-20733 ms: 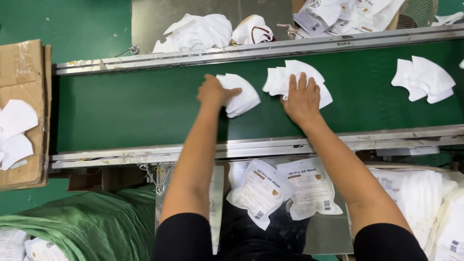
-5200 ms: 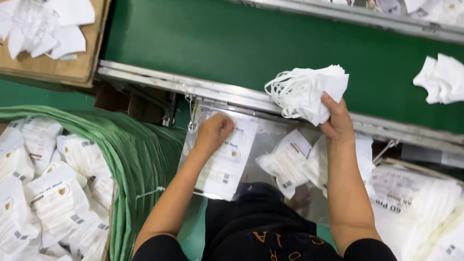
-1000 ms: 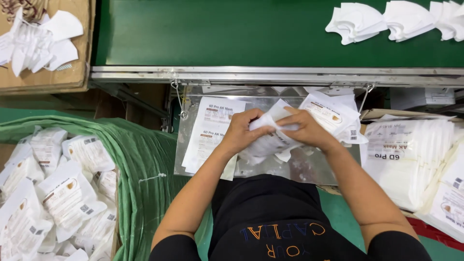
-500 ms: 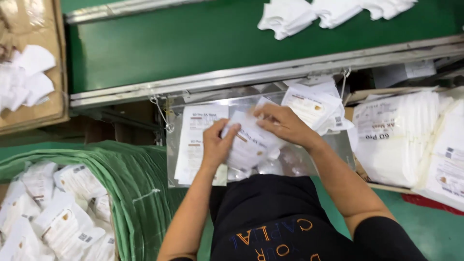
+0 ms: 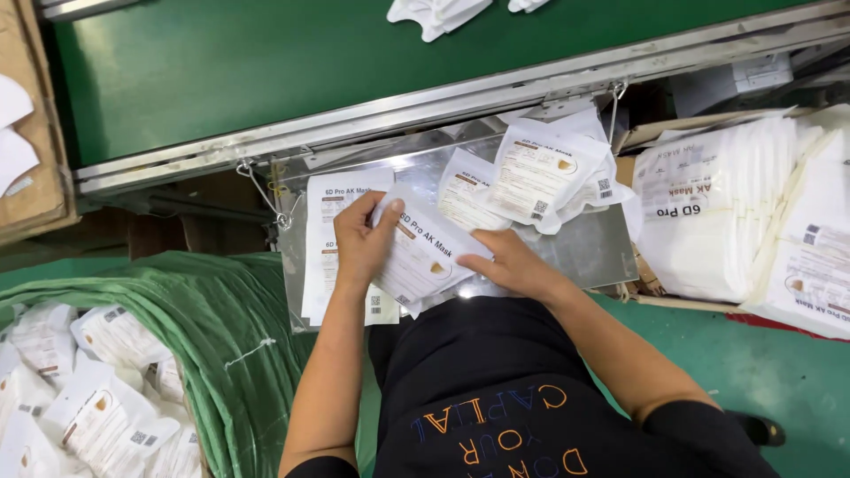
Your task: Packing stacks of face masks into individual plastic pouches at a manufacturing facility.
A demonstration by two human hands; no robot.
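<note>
We see a flat white printed pouch (image 5: 423, 252) at centre on the metal tray (image 5: 584, 252), more white pouches (image 5: 531, 173) fanned behind it, filled white pouches (image 5: 88, 407) in the green sack (image 5: 221, 327) lower left, and bulk white packs (image 5: 708, 212) stacked right.

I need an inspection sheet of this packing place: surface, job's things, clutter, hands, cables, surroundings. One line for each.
Surface: shiny metal tray hung under the green conveyor belt.
Job's things: white printed pouch over the tray; empty pouches behind it.
Clutter: flat pouch stack at tray's left.
Hands: left hand and right hand both grip the pouch.
Cables: nothing seen; wire hooks hold the tray.
Surroundings: green sack of filled packs, cardboard box, white bundles.
</note>
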